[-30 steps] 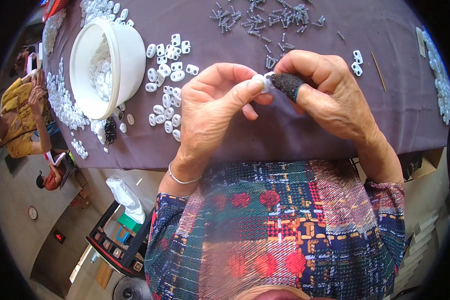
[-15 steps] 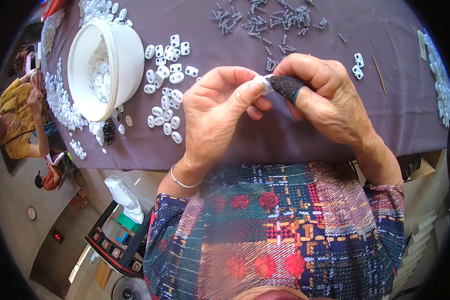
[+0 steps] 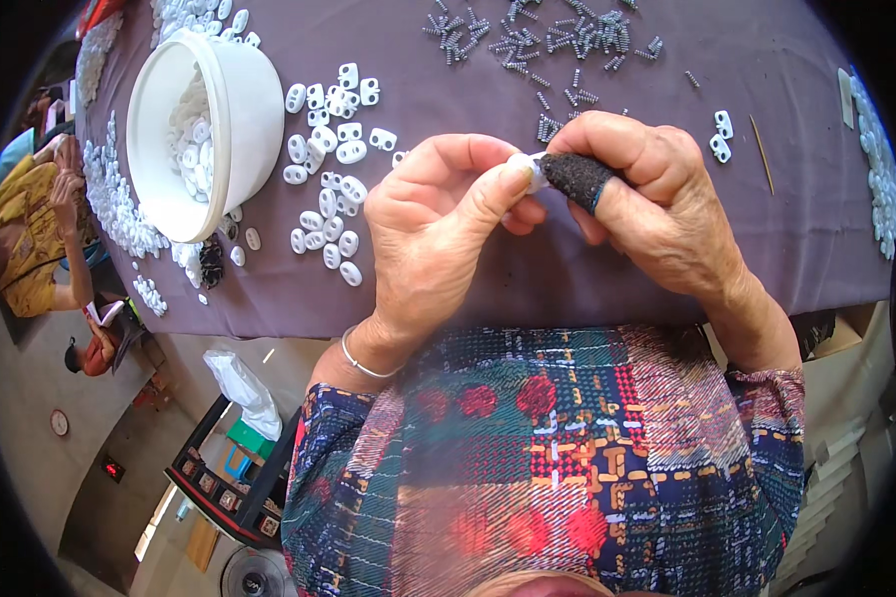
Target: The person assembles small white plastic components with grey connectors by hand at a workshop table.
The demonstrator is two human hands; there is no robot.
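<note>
White plastic piece (image 3: 534, 171), small and smooth, pinched between thumb and fingertips of left hand (image 3: 438, 224), fingers curled tight around it. Pressed against it from the other side, right hand (image 3: 657, 204), closed too, one fingertip wearing a dark, rough-textured finger cot (image 3: 575, 177) that touches the piece. Beyond the left hand, scattered white oval two-hole parts (image 3: 329, 189), glossy, lying on purple-grey cloth (image 3: 767, 229). Further left, round white plastic bowl (image 3: 239, 109), tilted, holding more of the same parts. Beyond the right hand, loose pile of small grey metal springs (image 3: 558, 40), ribbed. Just right of the right hand, thin wooden stick (image 3: 760, 152).
</note>
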